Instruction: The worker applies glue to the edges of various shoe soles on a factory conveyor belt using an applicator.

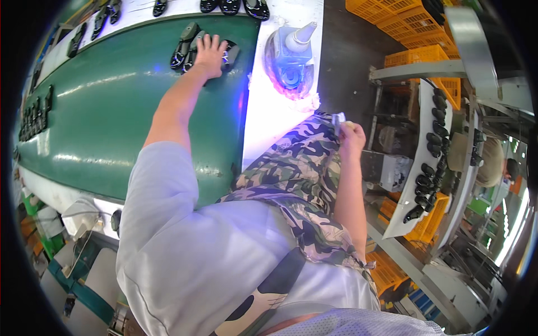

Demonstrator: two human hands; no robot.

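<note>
Over a cluster of glossy black shoes (179,56) on a green conveyor belt (112,117), my left hand (208,57) reaches far forward. Its fingers are stretched and slightly apart, touching the shoes, some of which it partly hides. One black shoe (230,55) shows just right of the fingers. My right hand (352,137) is closed in a pinch in front of the camouflage apron (297,151). Between its fingertips is a small whitish-grey piece (338,120), too small to name.
A blue container with a grey cone-shaped spout (301,38) stands on the white ledge beside the belt. More black shoes line the far ledge (230,5) and the belt's left edge (36,117). Right are a shoe-laden white board (409,185), a metal frame (420,70) and orange crates (412,27).
</note>
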